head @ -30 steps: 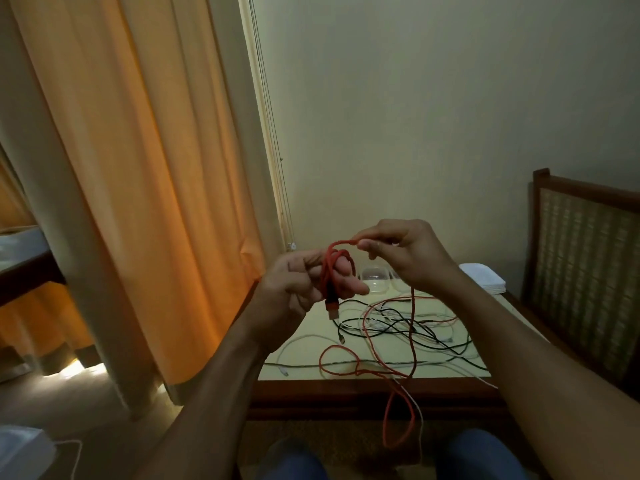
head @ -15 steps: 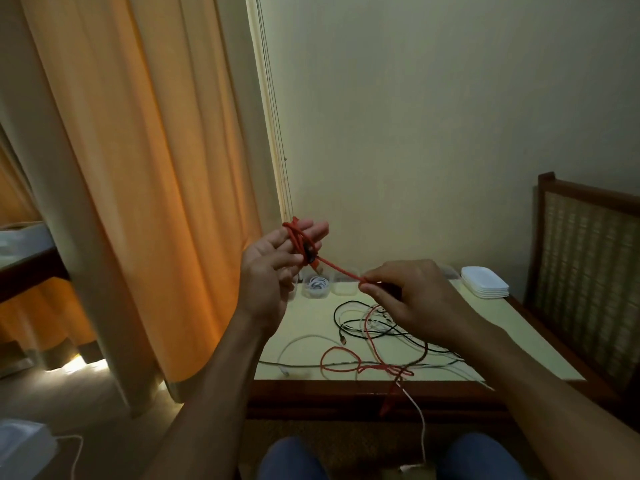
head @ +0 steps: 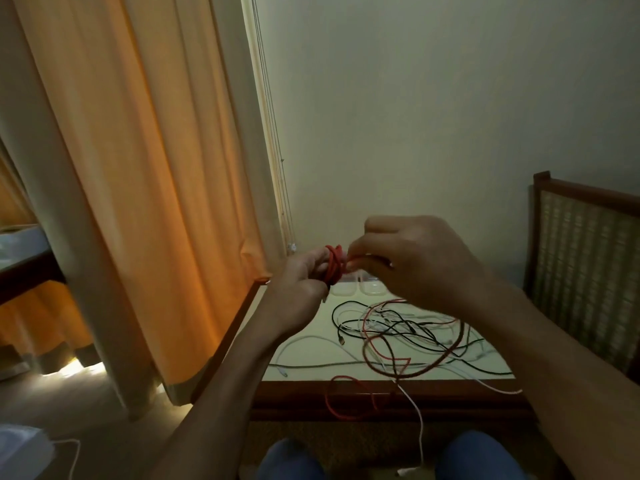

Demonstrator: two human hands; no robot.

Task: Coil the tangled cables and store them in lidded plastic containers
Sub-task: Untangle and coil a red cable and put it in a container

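My left hand (head: 301,282) holds a small coil of red cable (head: 334,263) wound round its fingers, raised above the table's far left corner. Close beside it on the right, my right hand (head: 415,261) pinches the same red cable at the coil. The loose length of this cable drops behind my right hand to the table and loops over its front edge. A tangle of black, white and red cables (head: 401,334) lies on the pale tabletop (head: 311,358). Two clear plastic containers (head: 372,287) stand at the back, partly hidden by my hands.
An orange curtain (head: 138,202) hangs to the left of the table. A wooden chair with a woven back (head: 585,265) stands on the right. A white cable (head: 417,420) hangs off the table's front edge above my knees (head: 291,459). A white object (head: 20,452) lies on the floor at bottom left.
My right hand has come up from low over the table to the coil in my left hand, laying another turn of red cable. The view has tilted down a little.
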